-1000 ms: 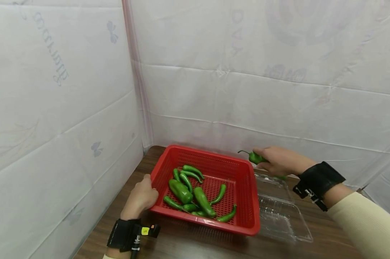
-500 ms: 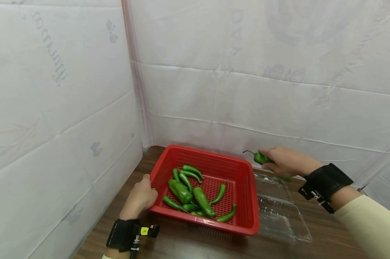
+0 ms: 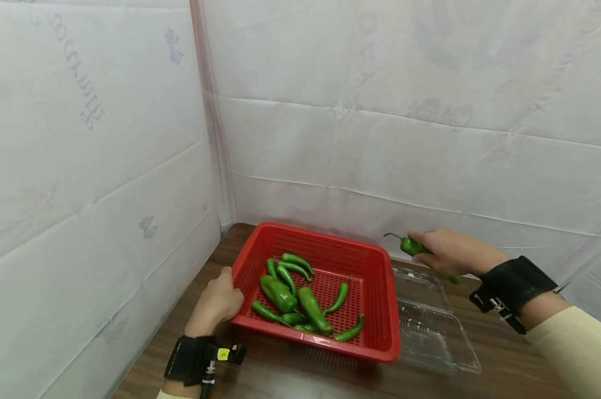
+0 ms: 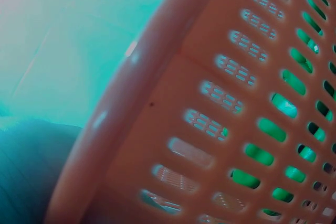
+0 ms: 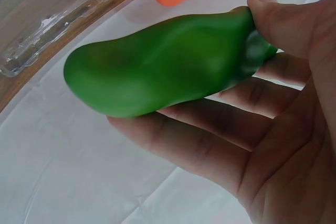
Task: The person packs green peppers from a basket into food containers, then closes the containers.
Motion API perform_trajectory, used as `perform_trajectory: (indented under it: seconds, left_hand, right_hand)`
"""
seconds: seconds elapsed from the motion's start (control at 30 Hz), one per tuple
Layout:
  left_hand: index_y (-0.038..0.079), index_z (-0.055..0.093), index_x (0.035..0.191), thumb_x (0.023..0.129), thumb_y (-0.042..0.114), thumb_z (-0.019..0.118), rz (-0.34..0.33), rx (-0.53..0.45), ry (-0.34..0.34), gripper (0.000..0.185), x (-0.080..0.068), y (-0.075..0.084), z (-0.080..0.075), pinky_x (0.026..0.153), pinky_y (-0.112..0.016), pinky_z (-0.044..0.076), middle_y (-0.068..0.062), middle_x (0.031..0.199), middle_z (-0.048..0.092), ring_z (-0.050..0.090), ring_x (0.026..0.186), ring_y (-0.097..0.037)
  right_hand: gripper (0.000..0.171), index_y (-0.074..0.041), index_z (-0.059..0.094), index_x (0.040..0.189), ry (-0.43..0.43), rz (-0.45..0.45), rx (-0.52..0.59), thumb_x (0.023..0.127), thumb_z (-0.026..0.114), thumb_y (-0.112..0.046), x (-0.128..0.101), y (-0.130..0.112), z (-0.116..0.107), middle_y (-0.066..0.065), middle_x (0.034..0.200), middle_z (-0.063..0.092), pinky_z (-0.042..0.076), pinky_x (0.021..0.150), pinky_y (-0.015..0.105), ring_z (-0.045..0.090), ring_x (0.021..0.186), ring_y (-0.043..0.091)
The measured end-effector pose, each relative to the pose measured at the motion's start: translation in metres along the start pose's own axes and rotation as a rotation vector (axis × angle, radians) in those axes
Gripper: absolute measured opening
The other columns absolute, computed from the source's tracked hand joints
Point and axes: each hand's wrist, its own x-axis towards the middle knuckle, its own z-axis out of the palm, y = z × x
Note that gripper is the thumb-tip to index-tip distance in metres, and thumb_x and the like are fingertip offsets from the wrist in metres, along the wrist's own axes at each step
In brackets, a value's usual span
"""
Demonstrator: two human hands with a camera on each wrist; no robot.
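In the head view my right hand [image 3: 450,252] holds a large green pepper [image 3: 411,245] in the air, right of the red basket, its stem pointing left. The right wrist view shows this pepper [image 5: 157,64] between the thumb and the fingers beneath it. My left hand [image 3: 214,302] grips the left rim of the red perforated basket [image 3: 391,299], whose slotted wall [image 4: 157,103] fills much of the left wrist view. Inside the basket lie two thick green peppers, one [image 3: 278,293] left of the other [image 3: 314,310], and several slim green chillies [image 3: 339,299].
A clear plastic clamshell box [image 3: 425,338] lies open on the brown wooden table [image 3: 510,349], right of the basket and partly behind its rim. White sheeting [image 3: 405,155] hangs behind the table and along its left side.
My right hand has moved to the right with the green pepper, farther from the basket. The left hand and the basket stay where they were.
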Motion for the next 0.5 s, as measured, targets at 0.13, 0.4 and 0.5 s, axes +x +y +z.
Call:
perform_trajectory:
  seconds: [0.13, 0.4, 0.5]
  left_hand:
    - [-0.011, 0.039, 0.139, 0.096, 0.002, 0.051, 0.001, 0.000, -0.001, 0.047, 0.000, 0.001, 0.000, 0.065, -0.038, 0.053, -0.025, 0.105, 0.065, 0.065, 0.082, -0.028]
    - [-0.011, 0.038, 0.141, 0.096, 0.003, 0.051, -0.001, 0.004, 0.000, 0.048, 0.001, 0.002, 0.000, 0.065, -0.038, 0.053, -0.026, 0.106, 0.065, 0.066, 0.083, -0.028]
    - [-0.011, 0.038, 0.141, 0.096, 0.003, 0.051, 0.001, 0.004, 0.001, 0.048, 0.001, 0.002, 0.001, 0.066, -0.038, 0.053, -0.026, 0.106, 0.065, 0.065, 0.083, -0.028]
  right_hand:
    - [0.026, -0.004, 0.059, 0.119, 0.010, 0.003, -0.007, 0.100, 0.070, -0.019, -0.003, 0.002, 0.001, -0.007, 0.078, 0.056, 0.045, 0.063, 0.024, 0.050, 0.068, 0.004]
    - [0.019, -0.007, 0.057, 0.112, 0.003, 0.036, 0.012, 0.101, 0.068, -0.018, -0.010, 0.006, 0.001, -0.005, 0.075, 0.053, 0.041, 0.060, 0.024, 0.047, 0.064, 0.005]
    - [0.022, -0.006, 0.056, 0.116, -0.004, 0.042, 0.008, 0.101, 0.067, -0.018, -0.013, 0.008, 0.002, -0.005, 0.075, 0.052, 0.040, 0.059, 0.024, 0.046, 0.063, 0.005]
